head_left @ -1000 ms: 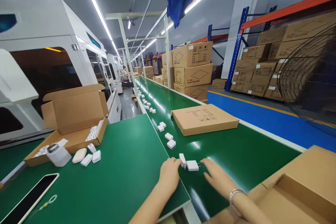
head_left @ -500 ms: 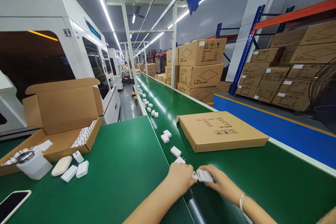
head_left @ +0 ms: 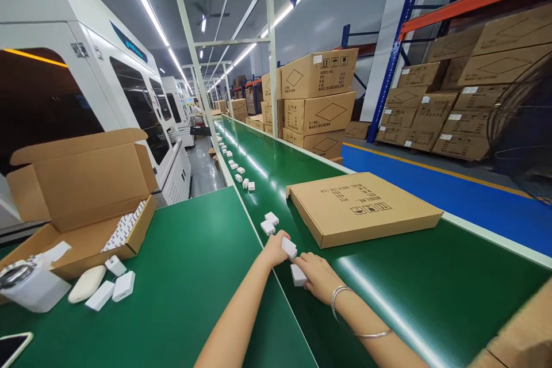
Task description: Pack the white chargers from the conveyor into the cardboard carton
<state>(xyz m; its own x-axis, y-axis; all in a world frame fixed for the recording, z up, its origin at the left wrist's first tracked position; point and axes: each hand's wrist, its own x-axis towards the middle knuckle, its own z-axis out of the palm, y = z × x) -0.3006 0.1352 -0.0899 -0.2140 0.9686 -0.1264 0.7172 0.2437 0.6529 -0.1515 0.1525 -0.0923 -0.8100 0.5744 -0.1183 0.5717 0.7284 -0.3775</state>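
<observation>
My left hand (head_left: 275, 249) is closed on a white charger plug (head_left: 288, 248), gripping it between thumb and fingers over the near edge of the green belt. Just to its right and nearer to me, my right hand (head_left: 319, 276) has its fingers on another white charger plug (head_left: 298, 275); the thumb side is partly hidden. Beyond my left hand a pair of loose white charger plugs (head_left: 271, 219) lies on the belt. Farther along, more charger plugs (head_left: 245, 183) trail away near the belt's left edge.
A closed flat carton (head_left: 366, 207) lies on the belt to the right. On the left table stand an open carton (head_left: 86, 190) with rows of white plugs, a white bottle (head_left: 41, 287), a cream oval object (head_left: 87, 284), several loose plugs (head_left: 123, 286) and a phone (head_left: 15, 349).
Both hands have moved forward and left along the belt, each with a white plug. The left hand's plug now shows plainly. The view has turned slightly right.
</observation>
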